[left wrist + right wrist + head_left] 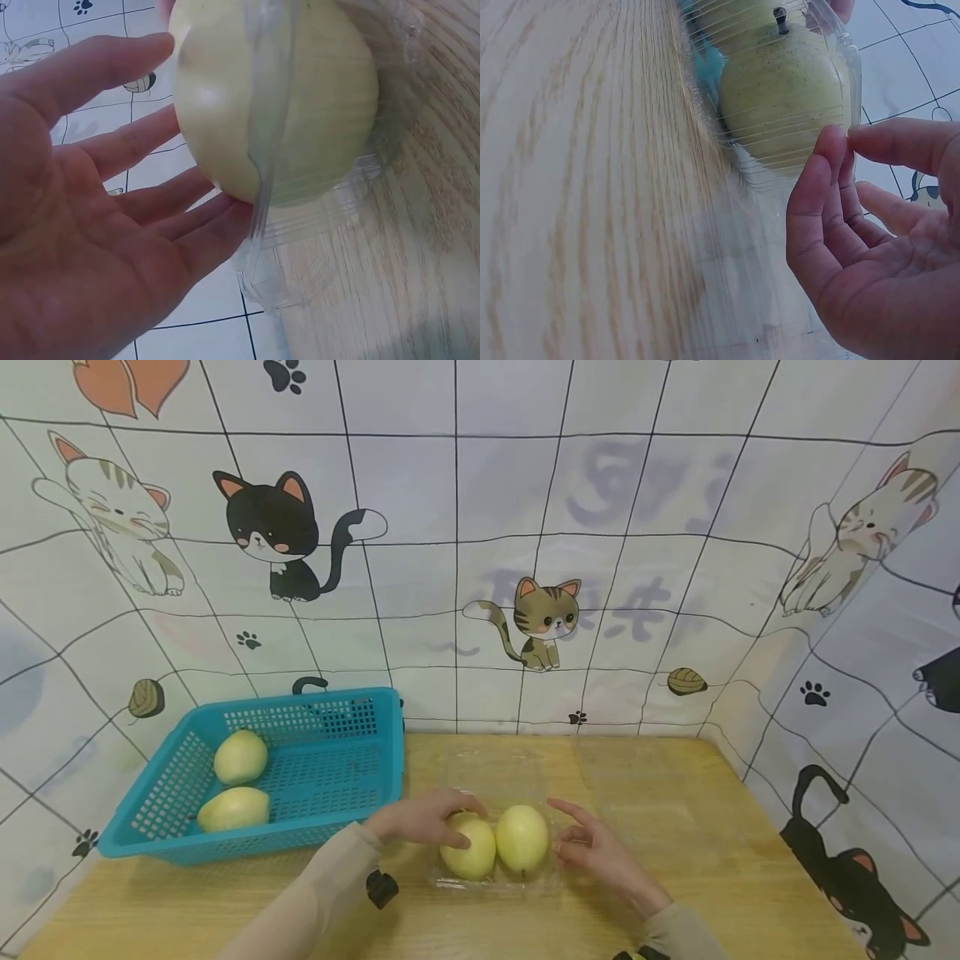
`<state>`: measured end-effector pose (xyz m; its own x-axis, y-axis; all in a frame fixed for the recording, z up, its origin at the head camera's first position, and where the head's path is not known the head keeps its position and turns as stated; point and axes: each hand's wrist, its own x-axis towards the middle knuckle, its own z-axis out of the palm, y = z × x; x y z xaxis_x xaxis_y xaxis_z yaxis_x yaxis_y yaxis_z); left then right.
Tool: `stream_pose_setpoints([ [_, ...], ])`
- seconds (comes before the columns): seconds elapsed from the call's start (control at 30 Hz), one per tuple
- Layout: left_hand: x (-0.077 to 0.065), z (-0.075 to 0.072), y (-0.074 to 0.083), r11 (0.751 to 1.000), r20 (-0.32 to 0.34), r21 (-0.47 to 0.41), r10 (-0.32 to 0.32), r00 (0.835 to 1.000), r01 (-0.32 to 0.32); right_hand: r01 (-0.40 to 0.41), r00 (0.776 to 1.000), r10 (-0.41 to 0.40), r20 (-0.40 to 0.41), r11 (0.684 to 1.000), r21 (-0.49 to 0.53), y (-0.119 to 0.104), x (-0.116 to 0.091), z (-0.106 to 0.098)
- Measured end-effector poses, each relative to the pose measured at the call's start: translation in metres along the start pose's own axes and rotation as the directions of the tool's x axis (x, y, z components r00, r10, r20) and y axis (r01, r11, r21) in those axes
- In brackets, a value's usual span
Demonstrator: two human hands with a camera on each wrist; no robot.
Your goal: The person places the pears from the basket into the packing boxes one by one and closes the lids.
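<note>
Two pale yellow pears sit side by side in a clear plastic box (pixel 491 886), its clear lid folded back. My left hand (pixel 423 817) holds the left pear (pixel 474 853), thumb and fingers spread over its upper part. In the left wrist view, the fingertips meet the side of the pear (pixel 217 112) beside the box's rim. At the box's right edge is my right hand (pixel 603 857), close to the right pear (pixel 522 837). The right wrist view shows its thumb and finger pinching the rim, while a pear with a dark stem (pixel 780 97) lies behind the clear wall.
A blue plastic basket (pixel 330 835) stands at the left, with two more pears, one toward the back (pixel 241 757) and one nearer the front (pixel 234 810). More clear plastic (pixel 637 777) lies on the wooden table (pixel 720 902) at the right. A cat-patterned sheet (pixel 420 577) hangs behind.
</note>
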<state>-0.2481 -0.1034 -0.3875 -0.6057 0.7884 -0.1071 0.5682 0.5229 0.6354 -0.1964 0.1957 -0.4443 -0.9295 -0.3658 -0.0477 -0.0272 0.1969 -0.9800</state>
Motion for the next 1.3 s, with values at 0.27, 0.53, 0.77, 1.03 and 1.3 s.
stream_pose_setpoints([
  [0.27, -0.003, 0.003, -0.003, 0.994, -0.045, -0.111, 0.013, 0.999, -0.017, 0.002, 1.000, -0.002, 0.012, 1.000, 0.011, 0.001, 0.002, 0.001],
  [0.53, -0.011, 0.002, 0.003, 0.968, -0.145, -0.249, -0.012, 0.989, -0.024, 0.022, 1.000, -0.022, -0.009, 0.999, -0.035, -0.002, 0.002, 0.002],
  [0.77, -0.017, -0.002, 0.002, 0.958, -0.215, -0.285, -0.028, 0.976, -0.035, 0.025, 1.000, -0.026, -0.018, 0.998, -0.055, -0.004, 0.003, 0.000],
  [1.03, -0.018, 0.002, -0.002, 0.954, -0.272, -0.300, -0.079, 0.959, -0.006, 0.003, 1.000, -0.005, -0.027, 0.997, -0.075, -0.011, 0.002, -0.001],
  [1.3, -0.018, 0.006, -0.003, 0.946, -0.298, -0.321, -0.152, 0.942, 0.051, -0.017, 0.998, 0.010, -0.067, 0.993, -0.115, -0.018, 0.002, 0.000],
])
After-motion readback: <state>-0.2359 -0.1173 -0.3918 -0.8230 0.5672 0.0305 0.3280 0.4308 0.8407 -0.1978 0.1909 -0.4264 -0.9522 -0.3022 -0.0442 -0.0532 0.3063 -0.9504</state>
